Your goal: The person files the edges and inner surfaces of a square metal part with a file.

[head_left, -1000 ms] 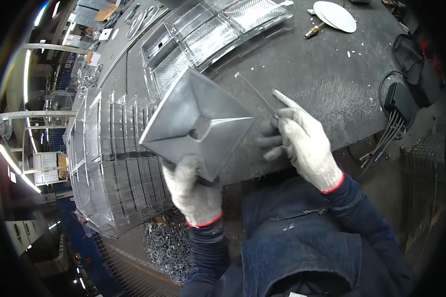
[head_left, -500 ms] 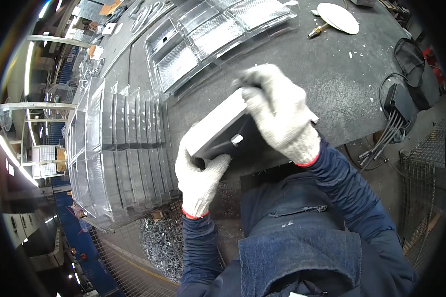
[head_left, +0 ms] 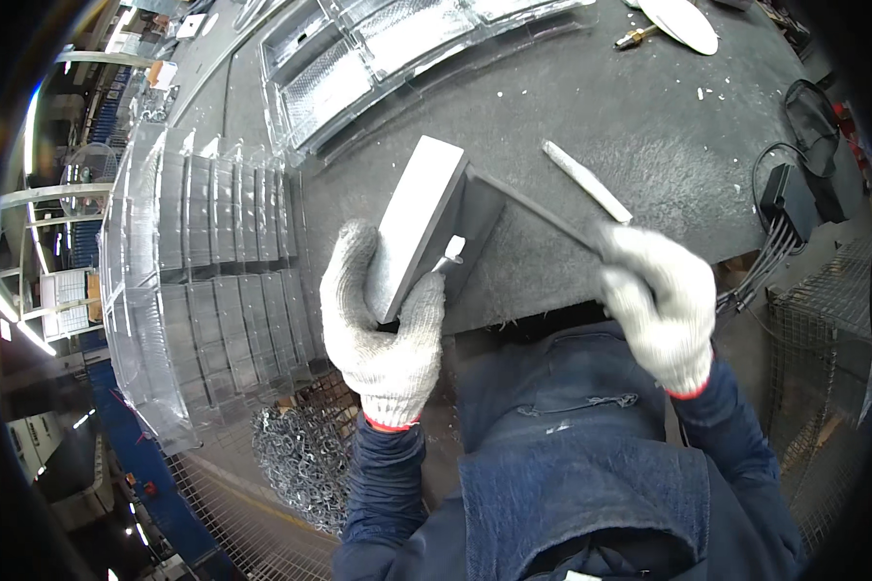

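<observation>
My left hand [head_left: 383, 329] is closed around the lower end of a box-shaped metal part [head_left: 419, 208], thumb on its inner side and fingers round the outside. The part is tilted, its pale silver face turned up and left. A small white tab [head_left: 453, 249] shows on its dark side. My right hand [head_left: 659, 305], a little blurred, is closed on a long thin dark bar that looks like a file [head_left: 533, 206]. The bar's far end meets the part's upper corner. Both hands wear white knit gloves. Beyond the right hand a whitish stick [head_left: 587, 181] lies on the dark table [head_left: 649, 116].
Clear plastic trays [head_left: 223, 281] stand stacked at the left, and another tray [head_left: 325, 92] lies at the back. A white disc with a brass fitting [head_left: 683, 24] is at the far right, near a black box with cables [head_left: 785, 194]. Metal pieces fill a wire basket [head_left: 300, 470] below.
My right hand has left the part's upper edge and moved right and nearer me; the dark bar now shows in it. The part stands more upright, and the whitish stick is uncovered.
</observation>
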Tool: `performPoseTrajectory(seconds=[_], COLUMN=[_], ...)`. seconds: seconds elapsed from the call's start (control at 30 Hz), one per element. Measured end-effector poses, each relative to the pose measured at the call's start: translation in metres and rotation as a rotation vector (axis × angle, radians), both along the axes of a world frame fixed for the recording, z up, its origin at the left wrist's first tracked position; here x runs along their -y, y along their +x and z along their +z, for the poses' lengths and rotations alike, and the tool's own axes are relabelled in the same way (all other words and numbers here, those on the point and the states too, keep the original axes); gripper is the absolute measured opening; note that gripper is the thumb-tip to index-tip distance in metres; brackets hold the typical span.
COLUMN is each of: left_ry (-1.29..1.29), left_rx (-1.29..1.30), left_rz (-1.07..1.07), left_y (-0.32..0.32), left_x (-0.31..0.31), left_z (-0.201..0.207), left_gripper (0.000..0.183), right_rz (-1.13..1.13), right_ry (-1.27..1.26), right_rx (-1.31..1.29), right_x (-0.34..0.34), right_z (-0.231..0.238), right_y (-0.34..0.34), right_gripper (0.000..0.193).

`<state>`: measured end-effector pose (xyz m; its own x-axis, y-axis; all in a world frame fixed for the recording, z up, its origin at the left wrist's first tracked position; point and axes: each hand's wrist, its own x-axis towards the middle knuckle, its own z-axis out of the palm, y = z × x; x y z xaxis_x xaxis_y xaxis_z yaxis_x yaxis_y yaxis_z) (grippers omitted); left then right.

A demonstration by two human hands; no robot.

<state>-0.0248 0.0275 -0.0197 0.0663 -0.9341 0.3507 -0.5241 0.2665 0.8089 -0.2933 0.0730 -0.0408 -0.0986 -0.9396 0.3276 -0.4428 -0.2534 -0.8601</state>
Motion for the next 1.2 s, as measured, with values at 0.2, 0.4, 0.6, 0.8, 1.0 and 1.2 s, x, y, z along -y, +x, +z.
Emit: performPoseTrajectory(seconds=[0.2,0.4,0.6,0.8,1.0,1.2], left_ry=[-0.054,-0.074,-0.036,-0.021,-0.039,-0.041], left_rx=[0.179,0.243,0.259,0.236,0.268,0.265], left_rz=[-0.051,-0.039,-0.061,-0.052,-0.063,-0.064], left_y=[-0.003,-0.005,-0.006,-0.005,-0.006,-0.007], left_x=[-0.002,-0.002,-0.011,-0.005,-0.009,-0.006], left_z=[-0.001,0.001,0.000,0.003,0.003,0.004], left_gripper=[0.078,0.075,0.074,0.073,0.072,0.071], right_rz=[0.124,0.098,0.184,0.139,0.095,0.124], right_ry=[-0.057,-0.084,0.010,-0.016,0.029,0.044], right_rx=[-0.349,-0.543,-0.612,-0.597,-0.624,-0.607], right_x=[-0.020,0.015,0.007,0.021,0.013,0.008], right_z=[-0.014,-0.007,0.012,-0.003,0.003,0.003], right_y=[0.006,0.033,0.040,0.054,0.050,0.060], right_gripper=[0.042,0.042,0.035,0.036,0.034,0.034])
